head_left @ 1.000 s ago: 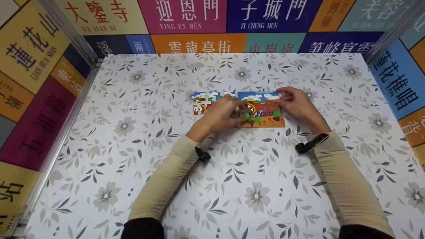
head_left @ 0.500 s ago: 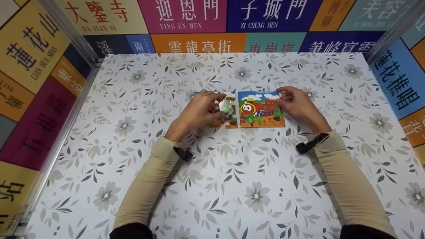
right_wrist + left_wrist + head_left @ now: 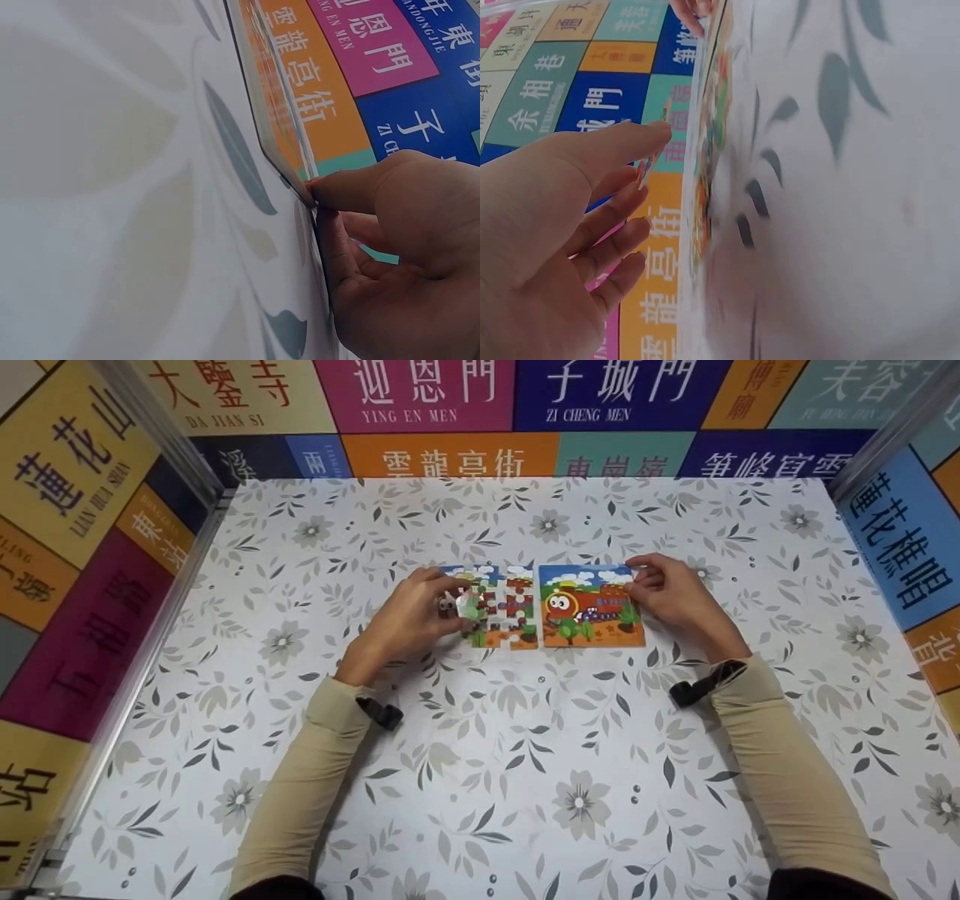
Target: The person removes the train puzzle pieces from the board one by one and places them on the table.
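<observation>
My left hand [image 3: 405, 611] pinches a small jigsaw piece [image 3: 471, 604] with green on it, between thumb and fingers. In the left wrist view this piece [image 3: 651, 159] is tilted and raised off the table. Below and right of that hand lies a partly assembled jigsaw puzzle [image 3: 519, 606], with gaps between its pieces; the hand hides its left side. Just right of the puzzle is a square picture card [image 3: 589, 607] of a red cartoon train. My right hand [image 3: 671, 591] grips the card's right edge, and the right wrist view has thumb and finger at the card's corner [image 3: 289, 176].
A white tablecloth [image 3: 577, 735] with grey flowers and leaves covers the table. Coloured panels [image 3: 420, 397] with Chinese characters stand along the back and both sides. Each wrist wears a black camera strap [image 3: 382, 712].
My left hand has moved left with the jigsaw piece, from beside the card to over the puzzle's left side, uncovering the puzzle's right part. The right hand stays on the card.
</observation>
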